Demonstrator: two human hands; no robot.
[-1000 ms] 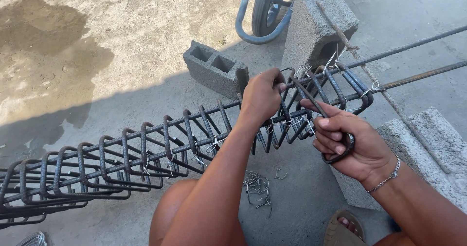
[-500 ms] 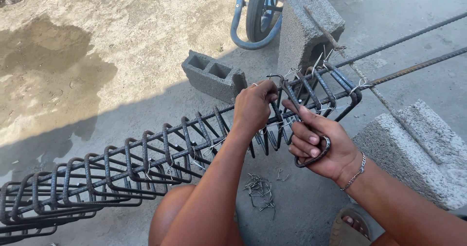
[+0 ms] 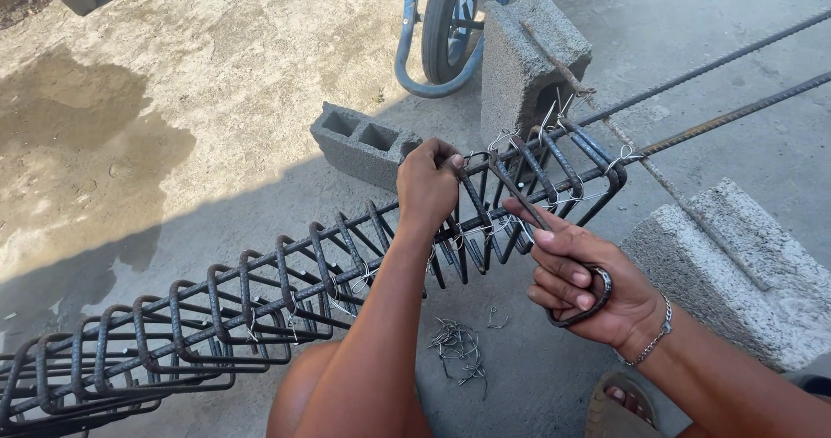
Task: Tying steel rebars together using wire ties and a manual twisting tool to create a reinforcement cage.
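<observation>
A long rebar cage (image 3: 260, 299) of bent steel stirrups strung along straight bars runs from the lower left of the view up toward the right, lying low over a concrete floor (image 3: 216, 100). Its upper end rests near an upright concrete block (image 3: 528, 48), and two long rebar rods (image 3: 736, 83) stretch from that end toward the upper right corner.

The left hand (image 3: 428, 187) is clenched over the top bar of the cage, the fingers curled around it just beside a stirrup (image 3: 472, 200). The right hand (image 3: 589, 286) is closed around the looped handle of a metal tying hook (image 3: 554, 256); the loop curves around the fingers and the shaft slants up and to the left, its tip at the cage just right of the left hand. Whether the tip touches a wire cannot be told. A thin bracelet (image 3: 658, 334) circles the right wrist.

Pale tie wires (image 3: 554, 113) stick up from the joints at the cage's upper end. On the floor beneath the hands lies a small heap of short wire pieces (image 3: 459, 347). A hollow concrete block (image 3: 363, 144) lies on its side behind the cage, and another block (image 3: 744, 273) sits at the right, close to the right forearm. Behind the upright block stands a wheelbarrow wheel (image 3: 450, 22) in a blue frame. A knee shows at the bottom centre and a sandalled foot (image 3: 619, 408) at the lower right.
</observation>
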